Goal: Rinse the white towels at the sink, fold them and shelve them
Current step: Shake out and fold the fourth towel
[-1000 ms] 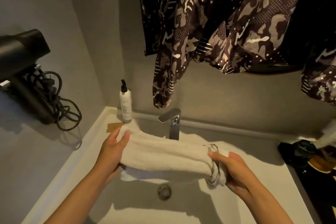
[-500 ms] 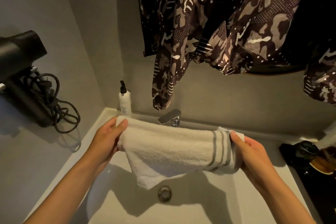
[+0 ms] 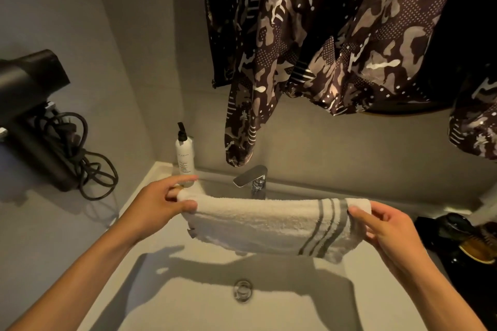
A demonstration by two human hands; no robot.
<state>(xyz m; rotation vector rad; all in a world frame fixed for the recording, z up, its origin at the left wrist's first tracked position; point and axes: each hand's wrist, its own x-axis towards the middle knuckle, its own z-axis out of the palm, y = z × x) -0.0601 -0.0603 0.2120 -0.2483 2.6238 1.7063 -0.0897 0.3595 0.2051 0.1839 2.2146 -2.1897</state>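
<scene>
Hands: left hand (image 3: 158,203) and right hand (image 3: 387,234) pinch towel (image 3: 269,223) ends over sink (image 3: 150,290)
Fold: keep edges level (stripes outward), taut

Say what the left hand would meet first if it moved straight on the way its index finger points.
Probably the soap bottle: the left hand, pinching the towel, points at its base. Depth is unclear.

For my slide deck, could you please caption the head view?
Both hands, left and right, hold a striped white towel stretched above the sink.
</scene>
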